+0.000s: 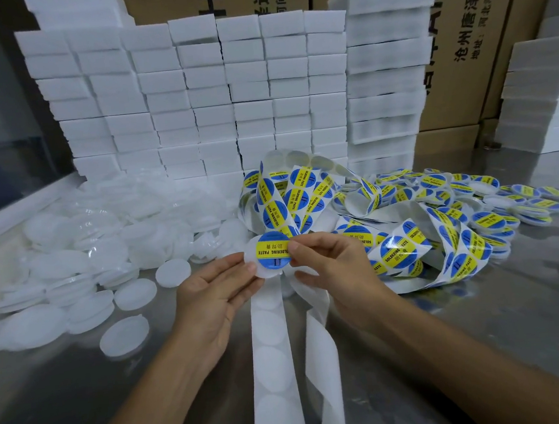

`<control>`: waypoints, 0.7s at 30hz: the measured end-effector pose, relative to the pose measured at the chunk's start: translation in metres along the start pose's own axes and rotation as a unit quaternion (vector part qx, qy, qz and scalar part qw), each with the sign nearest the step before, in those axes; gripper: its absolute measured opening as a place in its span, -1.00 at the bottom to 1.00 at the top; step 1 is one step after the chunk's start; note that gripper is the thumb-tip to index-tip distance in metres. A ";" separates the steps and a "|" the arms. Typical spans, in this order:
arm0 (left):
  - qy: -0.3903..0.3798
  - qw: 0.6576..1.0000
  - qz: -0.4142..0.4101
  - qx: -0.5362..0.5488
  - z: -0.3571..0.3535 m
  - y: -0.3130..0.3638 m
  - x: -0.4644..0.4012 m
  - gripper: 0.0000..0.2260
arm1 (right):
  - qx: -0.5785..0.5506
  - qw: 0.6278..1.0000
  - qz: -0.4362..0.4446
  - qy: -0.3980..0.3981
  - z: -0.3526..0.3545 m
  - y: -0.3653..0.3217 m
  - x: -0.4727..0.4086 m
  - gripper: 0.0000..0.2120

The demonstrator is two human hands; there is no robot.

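Observation:
My left hand point(216, 293) holds a round white plastic lid point(265, 270) by its left edge, palm up, fingers under it. My right hand point(332, 268) pinches the right edge of a round blue and yellow "SOLDERING PASTE" sticker point(272, 249), which lies on the lid's top. A tangled strip of the same stickers point(290, 197) on white backing rises just behind the hands. Bare backing tape point(273, 364), its stickers gone, runs from under the hands toward the near edge.
A heap of plain white lids point(88, 248) lies left on the metal table point(85, 398). Lids with stickers on them point(513, 198) pile up at the right. Stacks of white foam blocks point(193, 94) and cardboard boxes point(479, 42) wall the back.

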State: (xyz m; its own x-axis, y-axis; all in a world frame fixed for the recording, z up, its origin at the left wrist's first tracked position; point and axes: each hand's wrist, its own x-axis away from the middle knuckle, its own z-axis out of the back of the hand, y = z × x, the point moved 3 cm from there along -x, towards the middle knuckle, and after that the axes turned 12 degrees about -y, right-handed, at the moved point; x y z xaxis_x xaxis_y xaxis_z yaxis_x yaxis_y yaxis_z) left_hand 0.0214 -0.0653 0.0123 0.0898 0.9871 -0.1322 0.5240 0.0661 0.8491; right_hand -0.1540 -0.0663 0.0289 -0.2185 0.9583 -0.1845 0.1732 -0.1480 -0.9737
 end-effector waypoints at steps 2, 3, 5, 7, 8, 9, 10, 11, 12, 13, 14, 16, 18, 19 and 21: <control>-0.008 1.000 0.001 -0.007 -0.001 0.001 0.001 -0.64 | 0.018 1.000 0.012 -0.002 -0.001 0.000 0.000 -0.93; -0.011 1.000 0.002 -0.011 -0.002 0.001 0.001 -0.64 | 0.025 1.000 0.018 -0.002 -0.001 0.001 0.000 -0.92; -0.014 1.000 0.005 -0.016 -0.003 0.002 0.002 -0.63 | 0.033 0.999 0.021 -0.002 0.000 0.001 0.001 -0.89; -0.013 1.000 0.006 -0.017 -0.003 0.002 0.002 -0.63 | 0.038 0.999 0.019 -0.002 0.000 0.002 0.001 -0.88; -0.013 1.000 0.006 -0.018 -0.003 0.002 0.002 -0.64 | 0.040 0.999 0.017 -0.003 0.000 0.002 0.000 -0.87; -0.011 1.000 0.005 -0.019 -0.003 0.002 0.002 -0.65 | 0.042 0.999 0.015 -0.005 0.000 0.002 0.000 -0.87; -0.007 1.000 0.004 -0.020 -0.003 0.002 0.002 -0.66 | 0.041 0.999 0.013 -0.007 0.001 0.003 -0.001 -0.86; -0.002 1.000 0.002 -0.021 -0.003 0.001 0.002 -0.68 | 0.037 0.999 0.010 -0.008 0.001 0.004 -0.002 -0.85; 0.003 1.000 0.000 -0.023 -0.003 0.001 0.002 -0.71 | 0.030 0.999 0.008 -0.007 0.000 0.005 -0.003 -0.85; 0.007 1.000 -0.003 -0.028 -0.004 0.001 0.002 -0.74 | 0.021 1.000 0.006 -0.006 0.000 0.007 -0.004 -0.84; 0.013 0.999 -0.006 -0.034 -0.003 0.001 0.002 -0.76 | 0.012 1.000 0.006 -0.007 -0.002 0.009 -0.004 -0.84; 0.026 0.999 -0.011 -0.045 -0.002 0.002 0.003 -0.76 | 0.013 1.000 0.010 -0.016 -0.005 0.012 -0.005 -0.88; 0.030 0.998 -0.013 -0.048 -0.001 0.003 0.003 -0.74 | 0.020 0.999 0.016 -0.031 -0.008 0.013 -0.004 -0.88; 0.029 0.998 -0.012 -0.051 -0.001 0.003 0.003 -0.75 | 0.021 0.999 0.017 -0.040 -0.009 0.012 -0.003 -0.88; 0.029 0.998 -0.010 -0.056 -0.001 0.003 0.003 -0.79 | 0.029 0.998 0.020 -0.056 -0.011 0.012 -0.002 -0.85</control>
State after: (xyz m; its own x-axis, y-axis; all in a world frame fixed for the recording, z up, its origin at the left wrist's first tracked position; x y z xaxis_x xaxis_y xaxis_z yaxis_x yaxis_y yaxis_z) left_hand 0.0226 -0.0618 0.0145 0.0288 0.9920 -0.1232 0.4266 0.0993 0.8990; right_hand -0.1407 -0.0674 0.0193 -0.3180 0.9187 -0.2343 0.1286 -0.2031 -0.9707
